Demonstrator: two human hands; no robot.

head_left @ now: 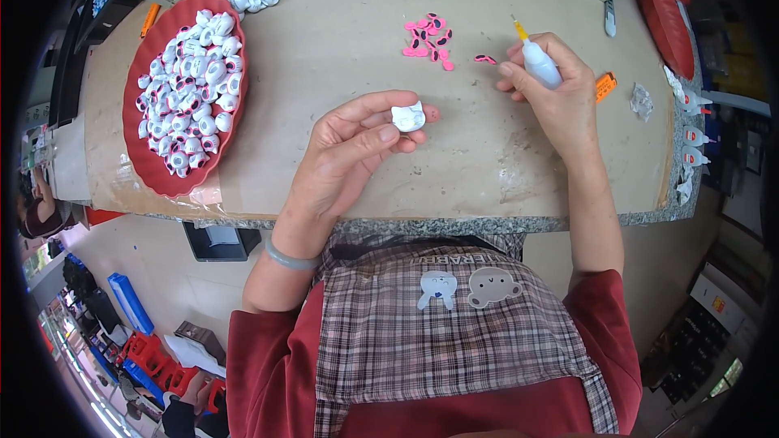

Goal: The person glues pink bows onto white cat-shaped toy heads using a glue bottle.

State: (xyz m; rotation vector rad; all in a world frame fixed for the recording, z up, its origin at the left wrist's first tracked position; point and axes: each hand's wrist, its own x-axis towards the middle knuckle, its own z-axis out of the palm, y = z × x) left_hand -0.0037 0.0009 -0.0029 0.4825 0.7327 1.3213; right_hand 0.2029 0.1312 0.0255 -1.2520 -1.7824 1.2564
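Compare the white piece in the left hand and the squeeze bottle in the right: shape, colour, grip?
Shape: the white piece is small and rounded; the squeeze bottle is longer and tapers.
Colour: the piece has thin dark marks; the bottle has a yellow nozzle.
Grip: the left hand pinches the piece at the fingertips; the right hand holds the bottle, nozzle pointing away from the person.
Shared: both have pale bodies.
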